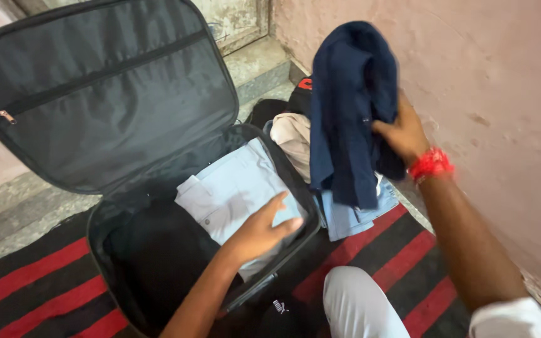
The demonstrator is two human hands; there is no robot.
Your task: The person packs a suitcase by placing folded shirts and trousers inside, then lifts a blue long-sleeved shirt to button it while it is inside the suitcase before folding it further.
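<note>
An open black suitcase [104, 231] lies on a striped mat, its lid [108, 94] standing up at the back. Inside it, a folded light blue shirt [233, 184] rests next to a black garment [158, 256]. My left hand [264, 228] lies flat on the shirt, fingers apart. My right hand [405, 134], with a red thread band at the wrist, grips a dark navy garment [352, 106] and holds it up in the air to the right of the suitcase.
A pile of clothes sits right of the suitcase: a beige piece [294, 141] and a light blue piece [352, 219]. A black bag [270, 109] lies behind them. A pink wall [502, 94] runs along the right. My white-trousered knee [358, 303] is near the front.
</note>
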